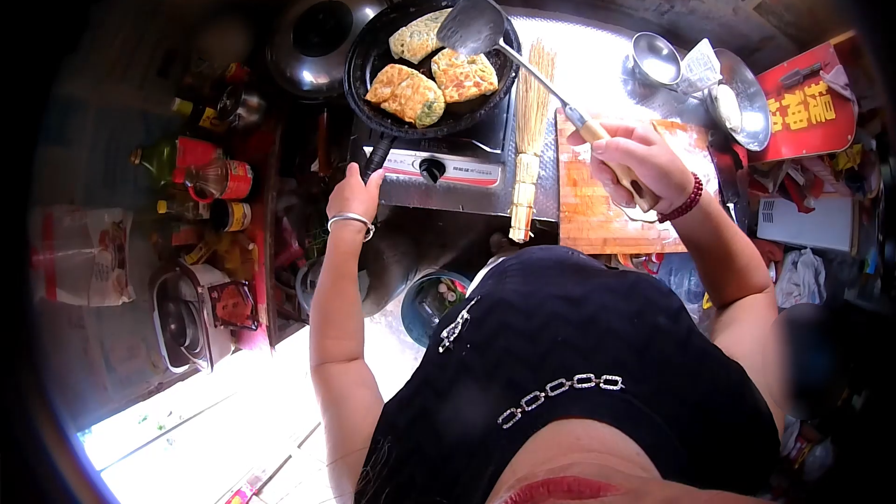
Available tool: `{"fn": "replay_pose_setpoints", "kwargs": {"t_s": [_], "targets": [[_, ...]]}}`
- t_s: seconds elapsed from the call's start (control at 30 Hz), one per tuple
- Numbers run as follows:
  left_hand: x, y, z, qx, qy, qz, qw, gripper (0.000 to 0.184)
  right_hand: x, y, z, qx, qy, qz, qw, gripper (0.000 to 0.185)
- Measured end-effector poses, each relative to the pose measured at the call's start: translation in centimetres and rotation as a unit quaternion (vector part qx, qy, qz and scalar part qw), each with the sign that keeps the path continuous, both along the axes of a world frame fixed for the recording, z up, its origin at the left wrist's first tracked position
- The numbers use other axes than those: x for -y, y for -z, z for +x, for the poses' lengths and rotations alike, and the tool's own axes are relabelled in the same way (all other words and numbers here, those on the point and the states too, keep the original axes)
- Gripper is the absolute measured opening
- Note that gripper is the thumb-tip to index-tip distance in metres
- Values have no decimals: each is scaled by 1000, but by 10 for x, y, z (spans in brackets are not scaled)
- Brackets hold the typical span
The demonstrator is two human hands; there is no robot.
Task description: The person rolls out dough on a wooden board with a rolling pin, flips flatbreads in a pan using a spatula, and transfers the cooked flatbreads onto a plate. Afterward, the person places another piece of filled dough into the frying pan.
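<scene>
A black frying pan (362, 105) sits on a gas stove (401, 166), its handle pointing toward me. My left hand (355, 198) is closed around that handle. In the pan lie three folded, browned pancakes: one at the front left (403, 93), one at the right (464, 77), and a paler one at the back (417, 36). My right hand (646, 166) grips the wooden handle of a spatula (472, 24). Its dark metal blade is raised over the pan's back right, partly covering the back pancake.
A straw brush (528, 163) lies right of the stove, beside a wooden cutting board (597, 215). Farther right are a metal bowl (656, 58) and a larger metal basin (761, 117). A domed lid (297, 61) stands left of the pan; bottles (224, 179) crowd the left shelf.
</scene>
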State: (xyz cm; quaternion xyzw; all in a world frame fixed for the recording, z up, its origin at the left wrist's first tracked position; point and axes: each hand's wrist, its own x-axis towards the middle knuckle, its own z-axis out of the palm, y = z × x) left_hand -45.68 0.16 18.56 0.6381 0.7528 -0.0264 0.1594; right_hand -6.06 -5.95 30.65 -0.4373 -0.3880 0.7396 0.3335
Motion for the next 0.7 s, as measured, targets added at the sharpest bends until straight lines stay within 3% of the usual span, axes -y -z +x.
{"fn": "replay_pose_setpoints", "kwargs": {"t_s": [0.1, 0.23, 0.37, 0.47, 0.6, 0.63, 0.7], "targets": [[6, -3, 5, -15, -10, 16, 1000, 52, 1, -13, 0, 3, 1, -10, 1000, 25], [8, 1, 5, -17, -12, 50, 999, 50, -1, -33, 0, 106, -65, 26, 992, 23], [10, 4, -2, 14, -6, 91, 996, 55, -9, -49, 12, 430, -169, 196, 865, 27], [8, 15, -18, 62, -3, 125, 990, 58, -19, -59, 26, 468, -237, 281, 804, 33], [13, 14, -27, 108, -9, 151, 982, 54, -32, -63, 26, 547, -291, 440, 650, 33], [15, 10, -26, 118, -13, 154, 981, 53, -32, -83, 10, 574, -313, 338, 677, 28], [17, 12, -29, 137, -19, 184, 973, 48, -37, -86, 4, 590, -347, 338, 646, 27]]}}
